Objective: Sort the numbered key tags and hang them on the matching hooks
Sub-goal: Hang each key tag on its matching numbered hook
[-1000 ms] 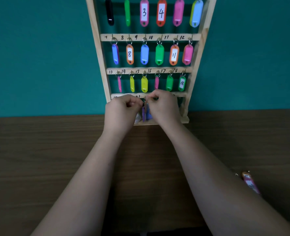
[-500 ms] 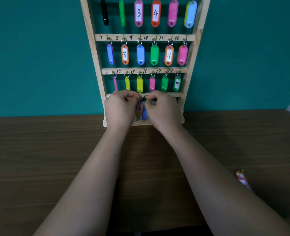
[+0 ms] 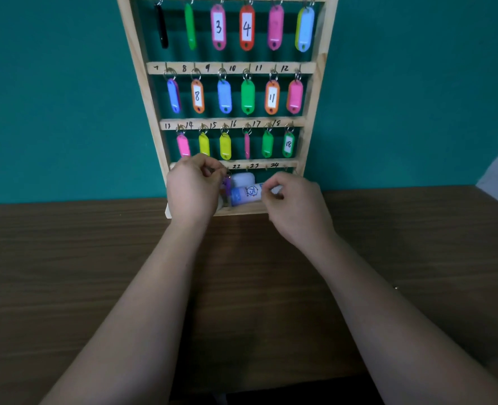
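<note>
Pale, unfinished-wood key rack (image 3: 309, 68) upright at the far edge of the dark wood-grain tabletop (image 3: 66, 258), backed by a matte teal wall (image 3: 52, 97). Four horizontal rails with handwritten numbers and small hooks. On the upper three rows, glossy oblong plastic key tags (image 3: 247, 96) with rounded ends, each on a metal split ring, long axes vertical, rings up. Paper labels 3, 4, 8, 11 and 18 facing out, the others showing a blank side or edge-on.

Left hand (image 3: 193, 191) up against the bottom rail, left of the number 22, fingers curled tight, thumb and fingertips pinching at the ring of a purple key tag (image 3: 226, 182). Purple key tag just below that rail, beside the fingers, long axis roughly vertical, ring end up, largely hidden.

Right hand (image 3: 296, 209) lower and to the right, apart from the purple key tag, fingers loosely curled. Fingertips beside the end of a small blue-and-white bottle (image 3: 246, 195) lying on its side on the rack's bottom ledge, label marked 75. Cannot tell whether anything is pinched there.
</note>
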Demonstrator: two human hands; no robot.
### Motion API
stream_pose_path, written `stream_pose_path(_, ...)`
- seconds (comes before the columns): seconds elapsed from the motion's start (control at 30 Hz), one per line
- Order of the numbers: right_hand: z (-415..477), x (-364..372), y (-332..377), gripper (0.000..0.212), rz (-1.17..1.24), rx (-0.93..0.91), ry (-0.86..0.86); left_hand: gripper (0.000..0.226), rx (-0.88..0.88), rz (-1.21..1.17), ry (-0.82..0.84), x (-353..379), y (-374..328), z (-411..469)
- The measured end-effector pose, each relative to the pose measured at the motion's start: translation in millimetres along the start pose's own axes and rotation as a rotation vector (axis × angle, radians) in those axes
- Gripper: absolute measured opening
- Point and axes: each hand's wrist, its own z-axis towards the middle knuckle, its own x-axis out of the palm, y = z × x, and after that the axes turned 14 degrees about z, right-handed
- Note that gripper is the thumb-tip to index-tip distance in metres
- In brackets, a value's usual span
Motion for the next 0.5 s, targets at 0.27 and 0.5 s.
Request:
stream_pose_path(0.27, -21.9, -59.3, -7.0, 0.010, 0.074, 0.083, 0.203, 0.010, 0.164, 0.054, -0.015, -12.0, -20.6, -32.0)
stream_pose_path(0.5, -39.6, -123.0, -20.4, 0.008, -0.015, 0.171, 0.489, 0.006, 0.329, 0.024, 0.234, -8.5, -49.6, -80.0)
